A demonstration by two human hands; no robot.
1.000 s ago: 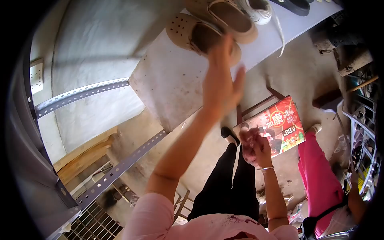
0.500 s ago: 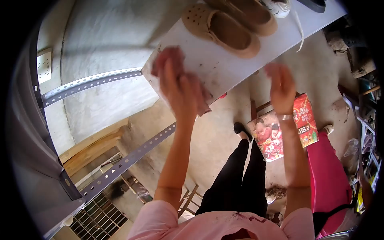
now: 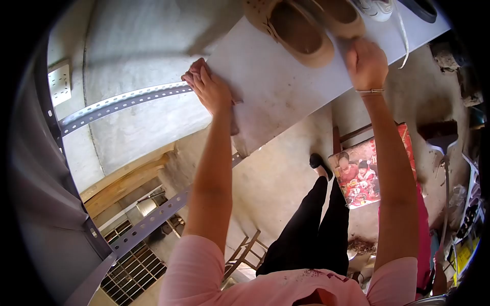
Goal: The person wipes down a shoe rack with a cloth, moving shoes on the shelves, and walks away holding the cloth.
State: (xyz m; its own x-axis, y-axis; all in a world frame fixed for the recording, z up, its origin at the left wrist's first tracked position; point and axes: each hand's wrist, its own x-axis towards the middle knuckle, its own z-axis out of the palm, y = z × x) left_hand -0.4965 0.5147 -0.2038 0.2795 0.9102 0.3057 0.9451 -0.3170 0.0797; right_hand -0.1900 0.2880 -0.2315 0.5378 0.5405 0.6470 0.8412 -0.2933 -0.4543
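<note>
My left hand presses a crumpled reddish-brown cloth against the left edge of a pale shelf board. Part of the cloth hangs below the wrist. Dark specks and smudges mark the board to its right. My right hand is curled closed at the board's front edge, just below the heel of a brown shoe; what its fingers grip, if anything, is hidden. Beside that shoe sits a tan clog with holes in its toe.
A white shoe with a dangling lace and a dark shoe stand further right. Perforated metal bars frame the left side. Below are a picture-covered stool, a dustpan and another person's pink trouser leg.
My left hand has moved the cloth left to the board's edge. My right hand has risen from above the stool to the board's front edge near the shoe heel.
</note>
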